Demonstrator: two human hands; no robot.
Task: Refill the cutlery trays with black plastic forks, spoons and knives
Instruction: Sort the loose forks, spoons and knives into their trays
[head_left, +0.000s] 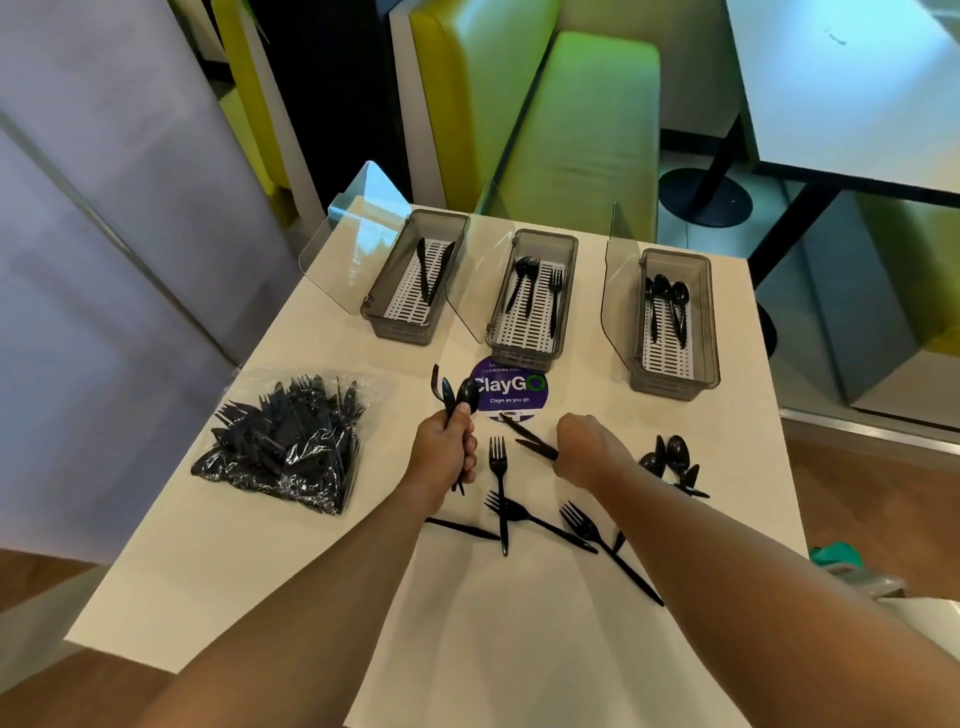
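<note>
Forks (497, 467): lay loose and crossed on the table (311, 545) nearest the body, tines pointing away, with a lone knife (462, 529) flat just left of them. Probably tipped out there for sorting by type, not yet binned. Sat between the two wrists and slightly nearer than the fists, touched by neither. Left hand (444, 452): curled round a small bunch of handles, spoons (467, 396) poking up out of the fist with bowls toward the trays. Likely gathered as one batch to save trips. Could not tell the exact count in the fist. Right hand (587, 449): closed on what looked like two knives (537, 449), tips pointing left across the table, just beyond the upright fork's tines. Hovered low; could not tell whether touching the surface. Spoon heap (670, 462) just right of the right wrist, apparently pre-sorted and waiting. Clear bag (285, 441) of remaining cutlery off to the left, well apart from both hands, kept as reserve stock by the look of it. Round purple sticker (511, 400) on the tabletop just beyond the left fist. Farthest on the table: three grey trays in a row, clear lids swung up, so ready for loading. Knife tray (402, 332) left, fork tray (524, 353) centre, spoon tray (675, 387) right, only a few pieces in any of them. Fork tray straight ahead of the loose forks, well apart. Green bench (571, 130) behind the table.
</note>
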